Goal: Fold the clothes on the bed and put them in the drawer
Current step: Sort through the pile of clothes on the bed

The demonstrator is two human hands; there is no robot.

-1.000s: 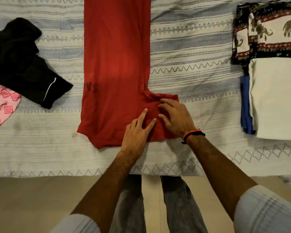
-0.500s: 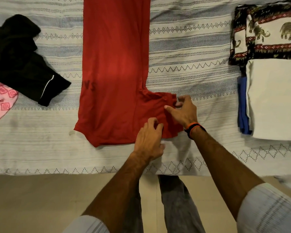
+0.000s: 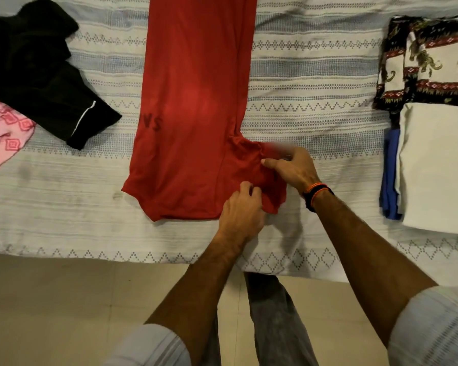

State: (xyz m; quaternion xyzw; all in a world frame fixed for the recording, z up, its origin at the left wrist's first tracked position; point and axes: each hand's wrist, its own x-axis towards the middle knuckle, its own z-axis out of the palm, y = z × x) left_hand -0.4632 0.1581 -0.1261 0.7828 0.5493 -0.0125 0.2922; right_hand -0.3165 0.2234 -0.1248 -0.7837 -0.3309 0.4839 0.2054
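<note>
Both hands apparently on red shirt (image 3: 193,101)

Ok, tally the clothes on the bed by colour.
Red: 1, shirt gripped by left hand and right hand
Black: 1
Pink: 1
Elephant print: 1
Cream: 1
Blue: 1
Total: 6

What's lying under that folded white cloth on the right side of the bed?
A blue garment sticks out from under the white cloth along its left edge. The far edge overlaps an elephant-print fabric. Anything else beneath is covered.
</note>
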